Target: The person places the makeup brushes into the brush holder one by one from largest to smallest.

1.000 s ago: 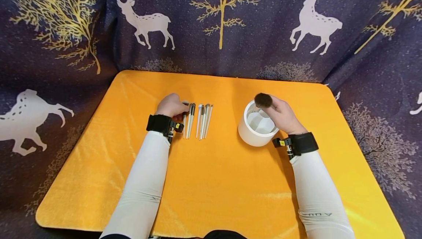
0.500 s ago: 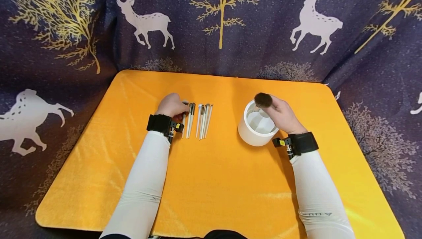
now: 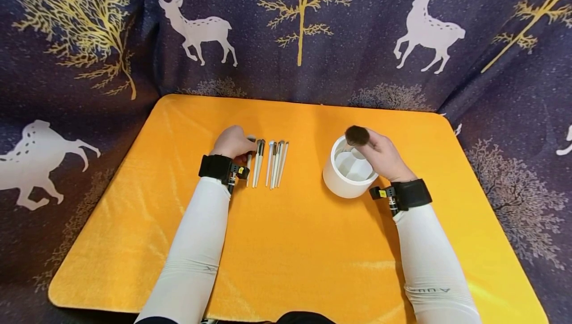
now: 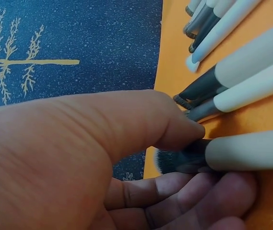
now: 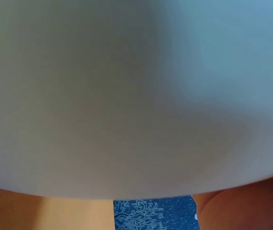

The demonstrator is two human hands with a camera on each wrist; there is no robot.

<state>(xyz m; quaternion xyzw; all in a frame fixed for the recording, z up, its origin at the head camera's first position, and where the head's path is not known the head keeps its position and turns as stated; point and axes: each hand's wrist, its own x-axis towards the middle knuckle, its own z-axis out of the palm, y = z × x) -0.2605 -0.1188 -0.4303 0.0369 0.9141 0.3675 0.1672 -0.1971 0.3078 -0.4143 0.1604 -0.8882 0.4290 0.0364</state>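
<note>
In the head view my left hand (image 3: 233, 144) is at the left end of a row of makeup brushes. In the left wrist view its thumb and fingers pinch a makeup brush (image 4: 246, 151) with dark bristles near its head; the pale handle points away over the table. My right hand (image 3: 383, 155) grips the wall of a white round cup (image 3: 346, 185), with the thumb over the rim. A large brown-headed brush (image 3: 357, 136) stands in the cup by that thumb. The cup's side (image 5: 126, 120) fills most of the right wrist view, hiding most of the fingers.
Several more slim makeup brushes (image 3: 276, 165) lie side by side right of my left hand, bristles toward the back. All rests on a table with an orange cloth (image 3: 286, 244). A dark curtain (image 3: 268, 31) with deer and trees hangs behind the table.
The pinched brush's handle end has shifted slightly to the left. Both hands, the cup and the brown-headed brush stay almost where they were.
</note>
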